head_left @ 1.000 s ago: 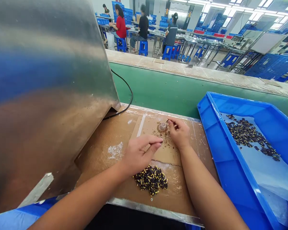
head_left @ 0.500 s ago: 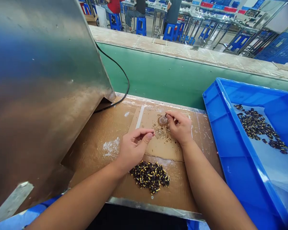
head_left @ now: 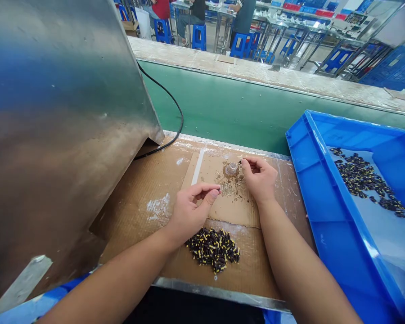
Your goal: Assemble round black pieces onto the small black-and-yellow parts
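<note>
My left hand [head_left: 196,204] pinches a small dark piece between thumb and fingertips, above the stained cardboard sheet [head_left: 234,215]; most of the piece is hidden. My right hand [head_left: 260,177] holds another small dark part [head_left: 240,162] by its end, just right of a small clear plastic cup [head_left: 231,168]. The cup sits on the sheet inside a brown wet-looking stain. Nearer to me lies a pile of small black parts with yellow ends [head_left: 214,249], below my left hand.
On the right stands a blue bin [head_left: 337,216] with similar black-and-yellow parts [head_left: 367,180] on a pale liner. A large metal housing [head_left: 60,117] fills the left, with a black cable [head_left: 181,112] beside it. Behind the green partition [head_left: 229,105], people sit on blue stools [head_left: 199,37].
My right hand has moved right, away from the clear cup, with the small dark part in its fingers. My left hand keeps its pinch nearly in place.
</note>
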`<action>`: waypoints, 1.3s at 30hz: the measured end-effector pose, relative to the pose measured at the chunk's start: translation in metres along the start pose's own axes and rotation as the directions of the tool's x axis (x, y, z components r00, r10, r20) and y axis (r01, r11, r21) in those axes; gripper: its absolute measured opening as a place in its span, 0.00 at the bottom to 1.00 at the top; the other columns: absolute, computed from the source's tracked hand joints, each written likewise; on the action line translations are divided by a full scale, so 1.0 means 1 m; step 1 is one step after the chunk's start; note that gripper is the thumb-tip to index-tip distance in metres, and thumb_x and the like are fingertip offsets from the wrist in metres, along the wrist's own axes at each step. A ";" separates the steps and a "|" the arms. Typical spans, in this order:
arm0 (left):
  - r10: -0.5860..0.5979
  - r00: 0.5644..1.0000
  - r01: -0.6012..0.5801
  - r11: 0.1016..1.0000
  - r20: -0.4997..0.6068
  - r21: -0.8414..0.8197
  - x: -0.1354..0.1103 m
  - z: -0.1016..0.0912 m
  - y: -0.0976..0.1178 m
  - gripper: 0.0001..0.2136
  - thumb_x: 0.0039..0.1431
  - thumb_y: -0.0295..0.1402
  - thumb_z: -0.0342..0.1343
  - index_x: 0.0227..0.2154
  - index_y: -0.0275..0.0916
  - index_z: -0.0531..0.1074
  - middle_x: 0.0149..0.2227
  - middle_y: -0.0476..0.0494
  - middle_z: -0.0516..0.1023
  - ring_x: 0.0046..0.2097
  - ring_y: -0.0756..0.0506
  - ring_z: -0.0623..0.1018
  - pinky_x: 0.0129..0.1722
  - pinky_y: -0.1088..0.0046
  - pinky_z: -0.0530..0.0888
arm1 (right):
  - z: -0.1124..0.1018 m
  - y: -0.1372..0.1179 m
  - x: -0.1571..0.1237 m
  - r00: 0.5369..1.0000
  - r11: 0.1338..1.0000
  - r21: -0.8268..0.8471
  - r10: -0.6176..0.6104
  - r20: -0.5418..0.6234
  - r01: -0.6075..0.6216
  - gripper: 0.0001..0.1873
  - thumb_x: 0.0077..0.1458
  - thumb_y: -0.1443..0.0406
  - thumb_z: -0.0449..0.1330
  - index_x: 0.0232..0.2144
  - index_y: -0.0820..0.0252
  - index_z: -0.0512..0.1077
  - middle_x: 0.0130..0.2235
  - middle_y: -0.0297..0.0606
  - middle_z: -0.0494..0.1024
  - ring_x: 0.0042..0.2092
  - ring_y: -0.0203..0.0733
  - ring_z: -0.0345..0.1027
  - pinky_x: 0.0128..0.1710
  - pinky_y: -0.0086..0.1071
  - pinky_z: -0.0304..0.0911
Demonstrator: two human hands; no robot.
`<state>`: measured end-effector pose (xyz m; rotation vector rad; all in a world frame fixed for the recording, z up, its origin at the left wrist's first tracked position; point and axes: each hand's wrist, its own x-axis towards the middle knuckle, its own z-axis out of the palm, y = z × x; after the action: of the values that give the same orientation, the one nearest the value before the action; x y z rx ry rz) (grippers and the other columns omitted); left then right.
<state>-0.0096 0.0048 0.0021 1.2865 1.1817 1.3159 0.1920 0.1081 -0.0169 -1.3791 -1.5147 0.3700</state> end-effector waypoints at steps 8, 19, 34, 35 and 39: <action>-0.011 1.000 0.011 1.000 -0.001 -0.021 0.000 0.001 0.002 0.08 0.65 0.38 0.61 0.41 0.42 0.81 0.40 0.43 0.84 0.42 0.46 0.83 0.48 0.67 0.80 | -0.001 0.000 0.000 0.999 0.999 -0.029 0.035 0.017 -0.035 0.11 0.56 0.59 0.63 0.35 0.58 0.81 0.34 0.39 0.84 0.31 0.40 0.75 0.35 0.35 0.73; -0.290 0.957 0.240 0.841 -0.030 -0.484 0.013 0.000 -0.001 0.12 0.57 0.41 0.68 0.33 0.37 0.79 0.33 0.41 0.83 0.31 0.52 0.77 0.30 0.80 0.73 | -0.001 0.000 0.002 0.997 0.998 -0.032 0.057 -0.043 -0.059 0.08 0.55 0.60 0.64 0.34 0.58 0.81 0.32 0.37 0.83 0.30 0.39 0.73 0.35 0.35 0.70; -0.395 0.918 0.322 0.732 0.010 -0.600 0.014 0.000 0.002 0.14 0.49 0.39 0.74 0.33 0.36 0.80 0.32 0.43 0.82 0.32 0.52 0.78 0.34 0.82 0.75 | -0.023 -0.069 -0.053 0.900 0.707 0.564 0.277 0.336 -0.428 0.07 0.60 0.61 0.66 0.40 0.54 0.77 0.32 0.33 0.79 0.32 0.35 0.76 0.25 0.24 0.67; -0.358 0.933 0.290 0.802 -0.031 -0.522 0.013 0.001 0.001 0.13 0.50 0.38 0.74 0.34 0.37 0.81 0.32 0.43 0.82 0.32 0.52 0.78 0.35 0.81 0.75 | -0.022 -0.070 -0.061 0.884 0.657 0.596 0.284 0.372 -0.462 0.07 0.60 0.60 0.67 0.40 0.53 0.77 0.33 0.33 0.79 0.34 0.36 0.78 0.26 0.23 0.69; 0.040 0.992 -0.033 0.997 -0.117 0.066 0.008 -0.003 -0.002 0.06 0.59 0.33 0.66 0.39 0.42 0.82 0.39 0.44 0.83 0.40 0.49 0.80 0.44 0.75 0.77 | -0.020 -0.072 -0.078 0.823 0.456 0.685 0.317 0.472 -0.569 0.07 0.59 0.60 0.69 0.39 0.52 0.77 0.36 0.31 0.79 0.43 0.38 0.80 0.34 0.23 0.75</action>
<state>-0.0129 0.0132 0.0009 1.2958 1.2969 1.4074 0.1550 0.0108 0.0110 -0.9385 -0.8965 1.4753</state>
